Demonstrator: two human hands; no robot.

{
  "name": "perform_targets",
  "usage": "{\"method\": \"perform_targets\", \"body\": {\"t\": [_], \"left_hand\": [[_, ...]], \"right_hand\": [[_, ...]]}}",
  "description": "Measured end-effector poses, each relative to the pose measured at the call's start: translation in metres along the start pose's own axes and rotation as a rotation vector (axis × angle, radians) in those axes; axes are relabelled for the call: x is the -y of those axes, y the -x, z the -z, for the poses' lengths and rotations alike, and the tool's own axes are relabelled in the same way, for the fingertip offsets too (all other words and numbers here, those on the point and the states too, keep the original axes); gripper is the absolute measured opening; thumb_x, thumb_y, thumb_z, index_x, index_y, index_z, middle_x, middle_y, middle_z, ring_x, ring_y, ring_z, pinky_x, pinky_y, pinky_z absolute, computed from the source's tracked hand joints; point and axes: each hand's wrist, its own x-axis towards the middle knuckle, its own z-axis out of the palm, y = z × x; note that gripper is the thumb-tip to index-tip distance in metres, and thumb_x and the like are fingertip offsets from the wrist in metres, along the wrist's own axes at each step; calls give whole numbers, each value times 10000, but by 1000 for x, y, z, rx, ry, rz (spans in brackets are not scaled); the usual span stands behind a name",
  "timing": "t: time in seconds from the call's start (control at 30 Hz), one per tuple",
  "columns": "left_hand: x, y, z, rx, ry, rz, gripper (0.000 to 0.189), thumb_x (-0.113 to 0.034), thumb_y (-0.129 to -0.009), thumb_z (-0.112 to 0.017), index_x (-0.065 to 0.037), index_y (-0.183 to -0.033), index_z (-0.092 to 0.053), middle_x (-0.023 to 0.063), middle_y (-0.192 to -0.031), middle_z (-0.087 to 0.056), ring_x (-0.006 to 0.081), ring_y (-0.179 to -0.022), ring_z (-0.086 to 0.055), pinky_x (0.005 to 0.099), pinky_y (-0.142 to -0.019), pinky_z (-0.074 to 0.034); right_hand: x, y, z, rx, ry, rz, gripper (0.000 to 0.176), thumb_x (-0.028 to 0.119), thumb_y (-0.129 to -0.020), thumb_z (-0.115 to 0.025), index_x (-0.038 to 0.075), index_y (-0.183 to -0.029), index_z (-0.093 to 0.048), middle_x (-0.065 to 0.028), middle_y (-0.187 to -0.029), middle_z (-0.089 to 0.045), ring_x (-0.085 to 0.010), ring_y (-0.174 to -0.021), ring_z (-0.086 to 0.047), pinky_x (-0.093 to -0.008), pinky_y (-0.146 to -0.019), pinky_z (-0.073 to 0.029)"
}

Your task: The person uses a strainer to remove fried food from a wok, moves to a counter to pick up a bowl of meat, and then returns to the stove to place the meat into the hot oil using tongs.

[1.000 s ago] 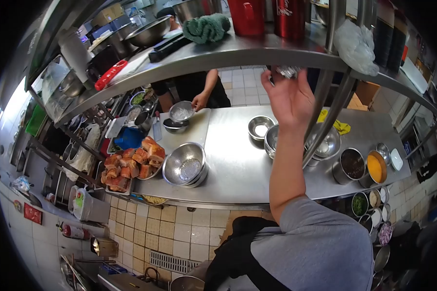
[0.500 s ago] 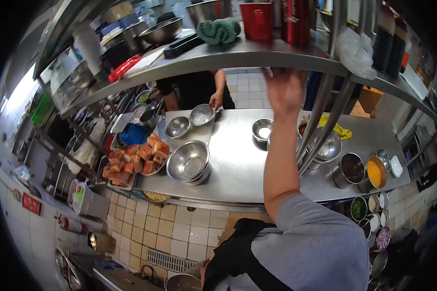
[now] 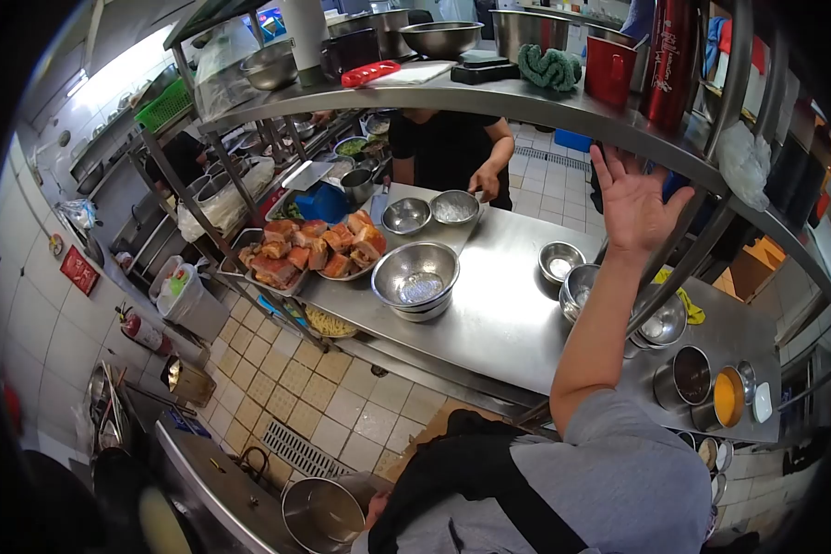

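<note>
Our right grip (image 3: 639,212) stood raised and empty, its fingers spread and the thumb held out, with the palm turned toward us. The shelf (image 3: 415,102) was the thing nearest to it: the front edge ran just above the fingertips, and we could not tell whether they touched. On the shelf, near its front edge, the red canister (image 3: 667,65) stood upright, above and beyond the grip, with the red pitcher (image 3: 609,74) just to its left.

Our left grip (image 3: 377,505) showed only in part, low beside the right side of the metal pot (image 3: 297,517); we could not tell whether it was closed on anything.

Beneath our right grip, past the forearm (image 3: 589,342), lay the counter (image 3: 508,314). A small bowl (image 3: 561,268) sat to the forearm's left, toward the far edge. Near the right end stood a pot of dark contents (image 3: 669,386) and, beside it, a pot of orange liquid (image 3: 706,420). Nested bowls (image 3: 395,275) sat left of the middle, close to the near edge, and meat chunks (image 3: 291,254) were heaped at the left end. Across the counter, a co-worker's hand (image 3: 483,182) was at the rim of a bowl (image 3: 455,210).
</note>
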Motion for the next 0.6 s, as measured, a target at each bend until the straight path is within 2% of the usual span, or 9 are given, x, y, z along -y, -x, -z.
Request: {"method": "perform_targets", "body": {"t": [0.07, 0.1, 0.2, 0.27, 0.3, 0.33, 0.4, 0.47, 0.6], "left_hand": [[9, -1, -1, 29, -21, 24, 348, -276, -811, -567, -15, -1038, -599, 132, -1012, -620, 229, -943, -587, 308, -824, -433], [8, -3, -1, 62, -42, 52, 342, -274, -813, -564, -16, -1035, -602, 127, -1008, -621, 229, -936, -589, 308, -819, -435], [1, -8, 2, 36, -194, -72, 298, -244, -824, -552, -26, -1019, -610, 110, -966, -631, 221, -857, -603, 324, -733, -466], [-20, 10, 8, -12, 40, -52, 282, -228, -835, -536, -41, -1037, -600, 84, -914, -630, 199, -779, -604, 325, -631, -465], [-88, 59, 25, -37, 157, -46, 275, -219, -841, -528, -49, -1046, -595, 71, -888, -630, 188, -739, -604, 326, -581, -464], [-104, 60, 25, -46, 165, -32, 275, -219, -841, -528, -49, -1046, -595, 71, -888, -630, 188, -739, -604, 326, -581, -464], [-117, 60, 22, 0, 302, 52, 286, -195, -849, -503, -71, -1100, -557, 39, -826, -612, 147, -655, -586, 280, -487, -419], [-121, 59, 16, 27, 319, 56, 299, -186, -848, -498, -66, -1118, -540, 32, -807, -604, 140, -638, -579, 268, -473, -405], [-167, 91, 7, 22, 296, 99, 300, -120, -839, -491, -20, -1120, -522, 56, -803, -598, 152, -624, -575, 263, -494, -430]], "right_hand": [[5, -4, 1, -271, 12, 8, 536, 568, -843, -335, 186, -1185, -491, -160, -1207, -477, -342, -1180, -371, -594, -1001, -186], [8, -7, 10, -265, 11, 13, 536, 568, -843, -335, 186, -1185, -491, -160, -1207, -477, -342, -1180, -371, -594, -1001, -186], [19, -18, 49, -184, -130, -122, 542, 573, -840, -345, 195, -1204, -482, -150, -1201, -486, -353, -1179, -374, -596, -989, -196], [20, -22, 65, 121, -125, -231, 615, 590, -814, -384, 166, -1257, -423, -148, -1323, -370, -328, -1248, -302, -554, -1001, -213], [16, -23, 58, 118, -139, -242, 615, 590, -814, -384, 166, -1257, -423, -148, -1323, -370, -328, -1248, -302, -554, -1001, -213], [17, -24, 51, 137, -109, -287, 625, 593, -802, -400, 156, -1248, -434, -143, -1310, -392, -320, -1238, -323, -551, -991, -227], [19, -26, 52, 142, -88, -339, 635, 596, -790, -417, 147, -1239, -445, -139, -1296, -414, -311, -1227, -344, -549, -980, -242], [23, -31, 64, 218, -33, -312, 629, 583, -782, -434, 137, -1224, -464, -137, -1260, -457, -319, -1210, -368, -543, -969, -254], [27, -31, 62, 142, -65, -272, 569, 525, -809, -424, 131, -1217, -470, -142, -1238, -479, -333, -1199, -376, -540, -980, -240]]}}
